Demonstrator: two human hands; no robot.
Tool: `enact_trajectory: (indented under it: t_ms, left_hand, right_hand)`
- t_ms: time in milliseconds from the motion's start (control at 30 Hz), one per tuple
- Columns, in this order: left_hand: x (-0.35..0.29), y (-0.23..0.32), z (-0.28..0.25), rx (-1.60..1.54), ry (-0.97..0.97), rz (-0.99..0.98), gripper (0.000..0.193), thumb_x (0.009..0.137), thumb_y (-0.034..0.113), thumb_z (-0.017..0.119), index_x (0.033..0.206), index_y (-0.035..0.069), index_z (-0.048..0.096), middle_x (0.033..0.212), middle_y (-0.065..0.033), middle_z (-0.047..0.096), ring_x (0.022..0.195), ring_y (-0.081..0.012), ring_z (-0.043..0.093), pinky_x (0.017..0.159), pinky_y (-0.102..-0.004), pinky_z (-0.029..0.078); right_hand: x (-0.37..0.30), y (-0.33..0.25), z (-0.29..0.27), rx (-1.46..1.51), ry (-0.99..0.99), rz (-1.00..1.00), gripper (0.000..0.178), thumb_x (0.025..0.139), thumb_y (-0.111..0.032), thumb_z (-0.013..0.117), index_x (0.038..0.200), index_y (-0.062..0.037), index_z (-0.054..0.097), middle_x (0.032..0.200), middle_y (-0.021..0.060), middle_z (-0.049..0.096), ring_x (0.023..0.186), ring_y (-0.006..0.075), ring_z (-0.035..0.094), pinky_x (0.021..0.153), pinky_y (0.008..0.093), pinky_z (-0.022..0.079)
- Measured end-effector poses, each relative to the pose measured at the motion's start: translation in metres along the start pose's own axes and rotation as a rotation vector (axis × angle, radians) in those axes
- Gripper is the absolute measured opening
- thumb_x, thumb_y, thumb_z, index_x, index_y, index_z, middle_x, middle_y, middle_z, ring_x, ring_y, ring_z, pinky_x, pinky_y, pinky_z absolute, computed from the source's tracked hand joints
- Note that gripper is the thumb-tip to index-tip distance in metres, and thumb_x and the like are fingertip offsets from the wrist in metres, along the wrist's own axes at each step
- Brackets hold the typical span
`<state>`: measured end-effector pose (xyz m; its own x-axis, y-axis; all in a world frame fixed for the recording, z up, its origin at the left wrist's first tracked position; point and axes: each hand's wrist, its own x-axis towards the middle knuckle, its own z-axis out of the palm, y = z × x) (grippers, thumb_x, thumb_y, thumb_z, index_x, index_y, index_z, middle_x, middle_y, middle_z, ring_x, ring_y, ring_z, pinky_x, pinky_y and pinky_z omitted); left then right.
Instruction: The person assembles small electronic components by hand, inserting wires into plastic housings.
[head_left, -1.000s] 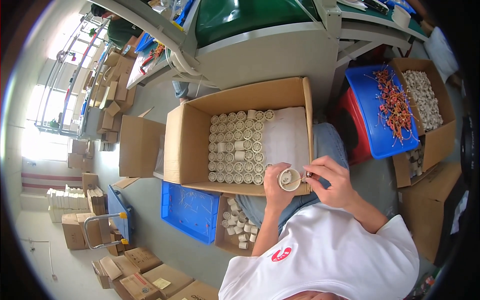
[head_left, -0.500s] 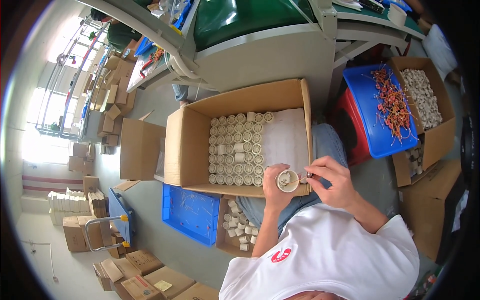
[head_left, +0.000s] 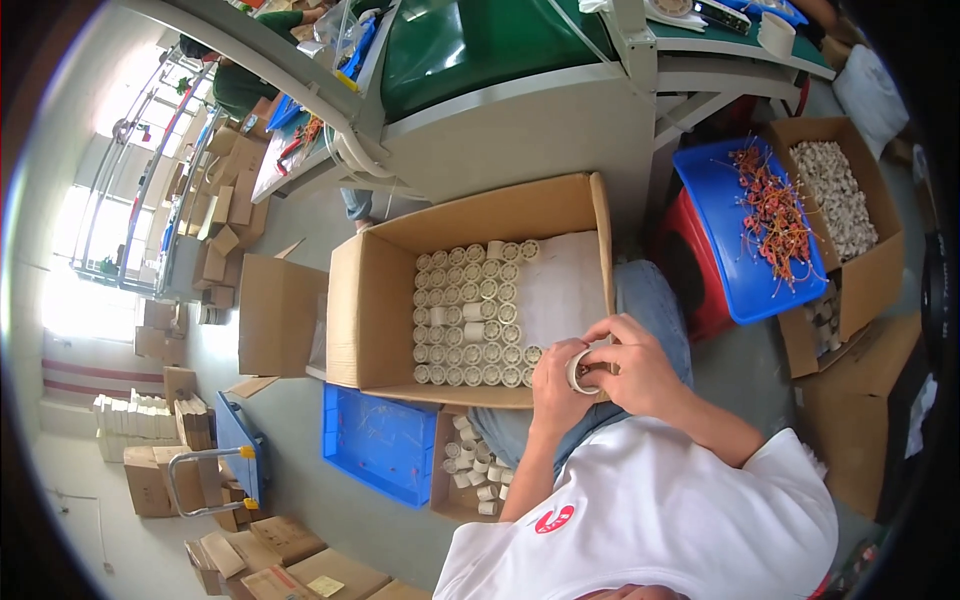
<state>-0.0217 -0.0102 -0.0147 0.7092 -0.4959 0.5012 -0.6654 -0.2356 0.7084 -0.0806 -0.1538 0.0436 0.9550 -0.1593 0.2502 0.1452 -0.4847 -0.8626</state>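
My left hand (head_left: pixel 557 388) wraps round a white round plastic cup (head_left: pixel 578 371), held at the near right corner of the large cardboard box (head_left: pixel 347 310). The fingertips of my right hand (head_left: pixel 642 368) are pinched together inside the cup's mouth. Whatever they press or hold there is hidden by the fingers. Inside the box, rows of similar white cups (head_left: pixel 463 331) stand mostly mouth up, and a few lie on their sides. A pale sheet (head_left: pixel 565 280) covers the box's right part.
On the right, a blue tray (head_left: pixel 715 245) of orange-red wires (head_left: pixel 777 220) sits above a red stool (head_left: pixel 692 255), beside a carton of small white parts (head_left: pixel 835 195). Left of my legs are a blue bin (head_left: pixel 372 440) and a small carton of loose white cylinders (head_left: pixel 487 493). A green-topped workbench (head_left: pixel 480 60) stands ahead.
My right hand has moved left, from holding a small wired piece beside the cup to having its fingertips inside it. The cup has tilted toward the right hand.
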Motion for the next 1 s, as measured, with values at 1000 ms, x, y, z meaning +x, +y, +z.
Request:
enact_trajectory:
  t_ms: [1000]
  left_hand:
    - [-0.018, 0.004, -0.001, 0.017, -0.118, -0.201, 0.049, 0.069, 0.007, 0.08, 0.109, 0.001, 0.053, 0.1, -0.0144, 0.061, 0.091, -0.0263, 0.062, 0.081, -0.0397, 0.051]
  right_hand:
    - [-0.014, 0.025, 0.02, 0.127, -0.137, 0.197, 0.01, 0.074, -0.011, 0.071, 0.081, -0.0034, 0.072, 0.101, 0.0077, 0.06, 0.09, 0.0271, 0.063, 0.076, 0.0384, 0.048]
